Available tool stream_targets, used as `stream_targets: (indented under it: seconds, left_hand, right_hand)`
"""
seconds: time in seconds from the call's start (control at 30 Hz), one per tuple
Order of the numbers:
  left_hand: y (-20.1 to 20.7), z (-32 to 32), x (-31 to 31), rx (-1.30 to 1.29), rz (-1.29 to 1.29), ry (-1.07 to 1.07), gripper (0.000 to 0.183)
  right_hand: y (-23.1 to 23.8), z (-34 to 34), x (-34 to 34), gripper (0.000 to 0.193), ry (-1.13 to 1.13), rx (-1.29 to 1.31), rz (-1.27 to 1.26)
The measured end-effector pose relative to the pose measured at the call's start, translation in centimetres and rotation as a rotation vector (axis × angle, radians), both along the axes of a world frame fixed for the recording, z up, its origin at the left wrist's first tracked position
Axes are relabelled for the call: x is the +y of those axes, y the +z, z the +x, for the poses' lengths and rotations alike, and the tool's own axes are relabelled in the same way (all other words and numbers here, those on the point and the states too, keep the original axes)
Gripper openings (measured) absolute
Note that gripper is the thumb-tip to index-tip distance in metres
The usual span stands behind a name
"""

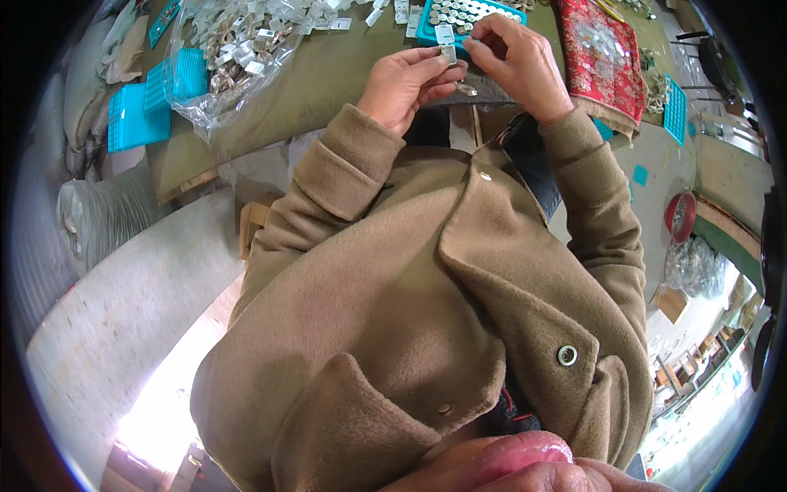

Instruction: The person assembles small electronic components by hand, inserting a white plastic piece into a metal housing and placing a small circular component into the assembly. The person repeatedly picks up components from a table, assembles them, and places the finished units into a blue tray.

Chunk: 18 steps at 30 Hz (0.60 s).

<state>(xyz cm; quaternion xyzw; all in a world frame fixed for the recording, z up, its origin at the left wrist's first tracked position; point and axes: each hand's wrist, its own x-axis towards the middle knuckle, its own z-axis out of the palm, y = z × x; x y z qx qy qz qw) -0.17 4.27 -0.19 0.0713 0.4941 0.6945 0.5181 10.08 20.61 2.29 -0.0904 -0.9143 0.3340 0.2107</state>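
Observation:
My left hand (410, 86) is closed on a small white-and-clear plastic piece (448, 52), pinched between thumb and fingers above the table's near edge. The piece looks like two small squares, one above the other. Close by on the right, my right hand (525, 70) has its thumb and forefinger pressed together beside the piece; what they hold, if anything, is too small to make out. Just beyond both hands stands a blue tray (424, 34) with rows of small round silvery parts. A small shiny metal part (467, 88) shows below my left fingertips.
Left on the green table (303, 94) lies a clear plastic bag (197, 111) with a heap of white plastic pieces (246, 49). Blue ribbed trays (138, 119) sit at the left edge. Right of my hands lies a red patterned cloth (578, 78) with clear bits on it.

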Motion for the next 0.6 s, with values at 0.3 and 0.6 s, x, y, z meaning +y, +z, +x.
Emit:
stream_targets:
  seconds: [0.3,0.6]
  left_hand:
    - [0.2,0.6,-0.4,0.214,-0.027,-0.015,0.031]
    - [-0.4,0.0,-0.5,0.007,-0.036,0.046,0.026]
  right_hand:
    - [-1.0,0.5,-2.4,0.008,0.046,0.127,0.123]
    - [-2.1,0.6,-3.0,0.008,0.032,0.219,0.103]
